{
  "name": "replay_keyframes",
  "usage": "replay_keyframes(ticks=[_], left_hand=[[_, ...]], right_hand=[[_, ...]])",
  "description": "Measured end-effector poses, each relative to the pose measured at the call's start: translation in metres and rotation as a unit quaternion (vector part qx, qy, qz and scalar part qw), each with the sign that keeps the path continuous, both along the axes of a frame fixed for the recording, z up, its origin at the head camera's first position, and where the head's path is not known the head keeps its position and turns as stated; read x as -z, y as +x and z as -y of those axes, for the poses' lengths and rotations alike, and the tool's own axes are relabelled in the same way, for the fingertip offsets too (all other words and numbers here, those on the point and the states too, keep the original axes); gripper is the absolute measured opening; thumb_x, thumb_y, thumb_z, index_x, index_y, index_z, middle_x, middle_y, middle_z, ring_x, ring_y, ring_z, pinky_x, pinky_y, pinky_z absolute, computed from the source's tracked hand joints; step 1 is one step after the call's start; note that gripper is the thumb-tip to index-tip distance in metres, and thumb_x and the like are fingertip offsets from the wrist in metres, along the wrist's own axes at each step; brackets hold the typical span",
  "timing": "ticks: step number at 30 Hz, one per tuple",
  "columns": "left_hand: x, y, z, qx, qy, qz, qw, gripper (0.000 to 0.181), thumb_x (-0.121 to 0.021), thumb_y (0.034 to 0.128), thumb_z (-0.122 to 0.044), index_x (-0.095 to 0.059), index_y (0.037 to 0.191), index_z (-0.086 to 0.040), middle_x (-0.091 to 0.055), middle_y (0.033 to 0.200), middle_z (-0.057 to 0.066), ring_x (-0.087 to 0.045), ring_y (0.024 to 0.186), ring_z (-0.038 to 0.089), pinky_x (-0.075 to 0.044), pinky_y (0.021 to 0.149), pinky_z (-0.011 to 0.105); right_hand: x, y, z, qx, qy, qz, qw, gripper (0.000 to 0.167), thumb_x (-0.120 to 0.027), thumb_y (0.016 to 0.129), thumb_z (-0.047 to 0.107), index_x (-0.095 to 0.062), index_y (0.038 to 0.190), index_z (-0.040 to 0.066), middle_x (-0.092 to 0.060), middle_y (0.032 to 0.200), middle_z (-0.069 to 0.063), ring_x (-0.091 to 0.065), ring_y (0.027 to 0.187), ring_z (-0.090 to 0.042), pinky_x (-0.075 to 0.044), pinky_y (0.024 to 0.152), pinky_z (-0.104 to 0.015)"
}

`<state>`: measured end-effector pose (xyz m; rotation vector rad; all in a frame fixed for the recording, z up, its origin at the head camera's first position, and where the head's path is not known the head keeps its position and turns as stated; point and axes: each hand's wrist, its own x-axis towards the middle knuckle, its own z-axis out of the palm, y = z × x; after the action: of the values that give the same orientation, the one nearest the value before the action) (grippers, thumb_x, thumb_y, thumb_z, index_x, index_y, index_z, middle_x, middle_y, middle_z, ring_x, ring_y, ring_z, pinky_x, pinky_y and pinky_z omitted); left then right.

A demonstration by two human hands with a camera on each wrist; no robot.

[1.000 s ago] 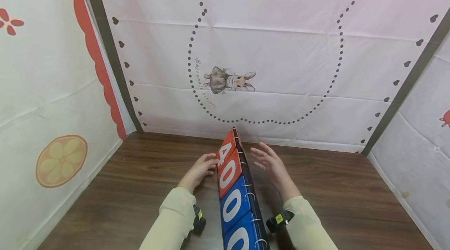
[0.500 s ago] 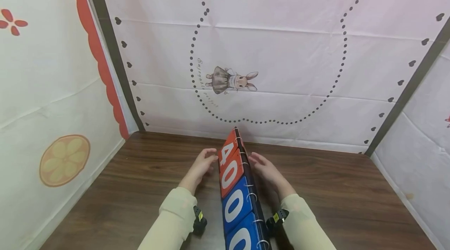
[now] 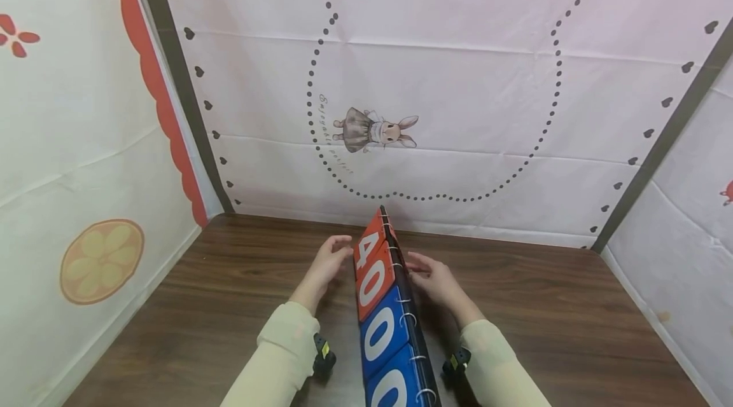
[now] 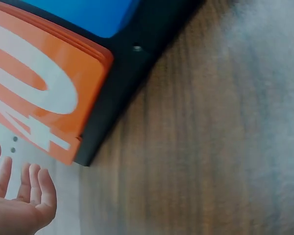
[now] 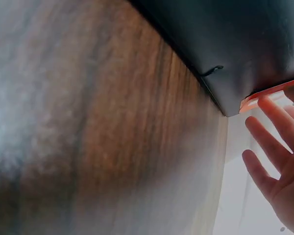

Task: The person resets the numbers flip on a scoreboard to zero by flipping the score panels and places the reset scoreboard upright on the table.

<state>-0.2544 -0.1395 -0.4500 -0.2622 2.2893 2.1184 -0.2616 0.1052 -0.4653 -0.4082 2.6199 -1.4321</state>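
A tabletop flip scoreboard (image 3: 408,305) stands lengthwise on the table, with ring-bound cards along its black top edge. On its left face, orange-red cards (image 3: 373,267) show a 4 and a 0, and blue cards (image 3: 378,334) show zeros. My left hand (image 3: 322,267) is beside the 4 card, fingers loosely bent and holding nothing. In the left wrist view, that hand's fingers (image 4: 35,183) are apart from the card. My right hand (image 3: 436,280) is on the opposite side, fingers spread. An index fingertip in the right wrist view meets an orange card edge (image 5: 250,104); contact is unclear.
The dark wood table (image 3: 246,305) extends on both sides of the scoreboard. A pale printed cloth wall (image 3: 458,108) rises behind the table, close to the scoreboard's far end. More cloth walls stand at left (image 3: 69,191) and right (image 3: 698,229).
My right hand has lowered and come in closer to the scoreboard's right side. The left hand has shifted slightly, its fingers lifting a little. The cards show the same digits.
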Motion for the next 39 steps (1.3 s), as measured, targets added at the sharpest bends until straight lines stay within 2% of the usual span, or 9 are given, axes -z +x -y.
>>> replay_keyframes(ticks=[4, 8, 13, 17, 21, 26, 29, 33, 39], left_hand=[[-0.020, -0.001, -0.004, -0.001, -0.035, -0.037, 0.9987, 0.034, -0.052, 0.0917, -0.012, -0.049, 0.125, -0.008, -0.049, 0.127, 0.016, -0.046, 0.117, 0.030, -0.039, 0.095, 0.048], [-0.047, -0.003, -0.009, 0.021, -0.095, -0.086, 0.9915, 0.033, -0.054, 0.0919, -0.013, -0.051, 0.125, -0.009, -0.050, 0.127, 0.014, -0.045, 0.117, 0.029, -0.039, 0.095, 0.047], [-0.071, -0.008, -0.019, 0.071, -0.166, -0.128, 0.9753, 0.036, -0.058, 0.0907, -0.017, -0.051, 0.126, -0.011, -0.049, 0.127, 0.011, -0.045, 0.117, 0.027, -0.039, 0.095, 0.047], [-0.084, -0.010, -0.035, 0.109, -0.229, -0.138, 0.9574, 0.042, -0.064, 0.0876, -0.023, -0.050, 0.127, -0.015, -0.048, 0.127, 0.008, -0.043, 0.118, 0.025, -0.039, 0.094, 0.048], [-0.095, -0.008, -0.055, 0.124, -0.300, -0.154, 0.9332, 0.057, -0.072, 0.0807, -0.031, -0.047, 0.130, -0.017, -0.044, 0.131, 0.008, -0.038, 0.118, 0.025, -0.040, 0.091, 0.049], [-0.102, -0.008, -0.072, 0.091, -0.396, -0.217, 0.8878, 0.072, -0.076, 0.0755, -0.030, -0.040, 0.136, -0.015, -0.044, 0.127, 0.010, -0.040, 0.111, 0.023, -0.042, 0.090, 0.045], [-0.107, -0.007, -0.077, 0.050, -0.408, -0.257, 0.8747, 0.071, -0.072, 0.0768, -0.024, -0.035, 0.137, -0.015, -0.046, 0.121, 0.009, -0.044, 0.106, 0.022, -0.044, 0.087, 0.042], [-0.118, -0.004, -0.075, -0.001, -0.397, -0.291, 0.8705, 0.069, -0.066, 0.0779, -0.020, -0.032, 0.138, -0.018, -0.048, 0.114, 0.007, -0.050, 0.097, 0.020, -0.049, 0.077, 0.038], [-0.138, 0.002, -0.054, -0.045, -0.350, -0.315, 0.8812, 0.062, -0.059, 0.0786, -0.010, -0.039, 0.136, -0.021, -0.050, 0.105, 0.008, -0.054, 0.084, 0.021, -0.048, 0.064, 0.033]], right_hand=[[-0.003, 0.002, -0.006, 0.037, 0.019, -0.054, 0.9977, 0.032, -0.055, 0.092, 0.012, -0.059, 0.123, 0.016, -0.062, 0.117, -0.006, -0.058, 0.105, -0.025, -0.048, 0.085, -0.042], [-0.008, -0.002, -0.015, 0.100, 0.029, -0.159, 0.9818, 0.021, -0.056, 0.089, 0.008, -0.069, 0.105, 0.011, -0.065, 0.106, -0.008, -0.058, 0.095, -0.026, -0.046, 0.083, -0.045], [-0.022, -0.011, -0.025, 0.150, -0.059, -0.231, 0.9595, 0.019, -0.058, 0.089, 0.005, -0.066, 0.106, 0.002, -0.061, 0.110, -0.015, -0.054, 0.106, -0.029, -0.042, 0.091, -0.044], [-0.043, -0.013, -0.024, 0.150, -0.164, -0.172, 0.9596, 0.052, -0.056, 0.093, 0.019, -0.037, 0.141, 0.011, -0.044, 0.134, -0.015, -0.052, 0.109, -0.031, -0.043, 0.091, -0.044], [-0.068, -0.009, -0.012, 0.120, -0.275, -0.081, 0.9504, 0.074, -0.053, 0.095, 0.027, -0.004, 0.149, 0.023, -0.042, 0.138, -0.017, -0.058, 0.104, -0.034, -0.044, 0.091, -0.045], [-0.092, 0.000, 0.005, 0.013, -0.345, -0.039, 0.9377, 0.056, -0.040, 0.099, 0.017, -0.015, 0.148, 0.009, -0.047, 0.131, -0.026, -0.054, 0.111, -0.036, -0.040, 0.096, -0.046], [-0.101, 0.005, 0.012, -0.062, -0.321, -0.068, 0.9426, 0.046, -0.035, 0.100, 0.018, -0.028, 0.144, 0.003, -0.044, 0.135, -0.023, -0.049, 0.118, -0.033, -0.036, 0.100, -0.046], [-0.104, 0.008, 0.014, -0.119, -0.290, -0.109, 0.9432, 0.044, -0.032, 0.101, 0.025, -0.037, 0.140, 0.004, -0.044, 0.138, -0.015, -0.043, 0.125, -0.029, -0.030, 0.103, -0.048], [-0.094, 0.006, 0.005, -0.101, -0.285, -0.094, 0.9486, 0.043, -0.031, 0.102, 0.026, -0.038, 0.140, 0.007, -0.046, 0.137, -0.013, -0.042, 0.125, -0.032, -0.028, 0.104, -0.049]])
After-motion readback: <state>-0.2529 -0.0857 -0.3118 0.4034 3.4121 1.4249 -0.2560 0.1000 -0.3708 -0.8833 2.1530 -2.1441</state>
